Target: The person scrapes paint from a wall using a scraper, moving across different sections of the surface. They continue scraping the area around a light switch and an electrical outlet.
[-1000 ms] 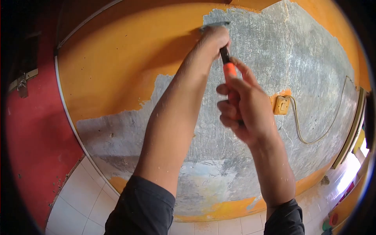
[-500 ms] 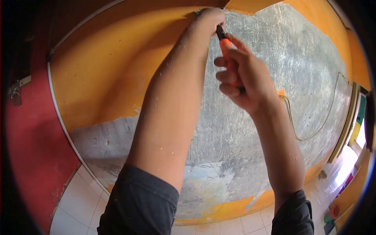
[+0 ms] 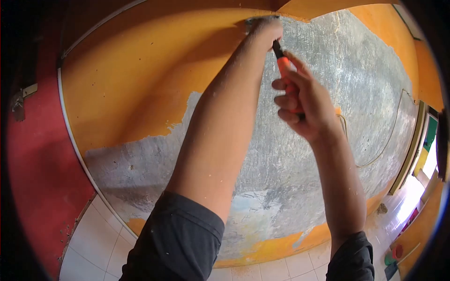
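Observation:
My right hand (image 3: 307, 100) is closed around the red-orange grip of a scraper (image 3: 283, 65) with a black neck, held upward at a slant. My left hand (image 3: 269, 30) is farther up, against the wall just below the ceiling edge, its fingers wrapped about the tool's upper end. The scraper's head is hidden behind that hand. Around them is the wall (image 3: 309, 154), stripped to grey across its middle and right. Orange paint (image 3: 140, 89) covers its upper left, with a ragged border. Small pale flakes cling to my forearms.
A socket with a cable (image 3: 343, 117) hangs on the grey wall at right. White conduit (image 3: 70, 126) runs down beside a red wall (image 3: 37, 164). Pale floor tiles (image 3: 93, 234) lie below. A red-and-green container (image 3: 393, 254) stands at lower right near a bright doorway (image 3: 417, 192).
Both hands and the scraper have shifted a little right and down in view. More of the ragged paint edge shows left of my left forearm. Both hands keep their hold.

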Demonstrator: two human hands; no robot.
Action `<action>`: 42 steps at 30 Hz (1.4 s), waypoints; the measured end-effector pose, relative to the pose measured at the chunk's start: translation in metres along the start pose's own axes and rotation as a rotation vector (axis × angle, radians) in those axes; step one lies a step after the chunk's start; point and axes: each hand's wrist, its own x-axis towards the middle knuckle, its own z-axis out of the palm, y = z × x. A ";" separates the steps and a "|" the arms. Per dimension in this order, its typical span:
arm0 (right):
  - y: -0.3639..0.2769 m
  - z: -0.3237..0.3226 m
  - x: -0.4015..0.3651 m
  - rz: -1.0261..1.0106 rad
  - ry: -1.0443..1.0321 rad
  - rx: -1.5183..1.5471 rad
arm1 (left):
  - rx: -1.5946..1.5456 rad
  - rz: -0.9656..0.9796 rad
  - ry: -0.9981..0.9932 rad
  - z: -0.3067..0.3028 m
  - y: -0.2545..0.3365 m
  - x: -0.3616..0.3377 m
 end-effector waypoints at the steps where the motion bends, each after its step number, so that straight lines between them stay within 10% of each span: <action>1: 0.006 0.005 -0.012 0.039 0.050 0.030 | 0.103 0.177 -0.017 -0.001 0.001 -0.009; 6: 0.054 -0.003 -0.061 0.173 0.089 0.158 | -0.762 -0.319 0.072 0.050 -0.003 -0.098; 9: 0.074 -0.002 -0.088 0.206 0.131 0.199 | -0.170 0.095 0.177 0.091 -0.042 -0.116; 11: 0.094 -0.002 -0.114 0.259 0.154 0.189 | -0.815 -0.336 0.066 0.072 -0.024 -0.186; 16: 0.163 -0.002 -0.160 0.248 0.296 -0.061 | -0.806 -0.510 0.089 0.089 -0.047 -0.259; 23: 0.130 0.021 -0.123 0.052 0.339 -0.284 | -0.836 -0.274 0.153 0.068 -0.045 -0.204; 42: 0.141 0.035 -0.153 0.151 0.312 -0.319 | -0.706 -0.374 0.127 0.095 -0.072 -0.239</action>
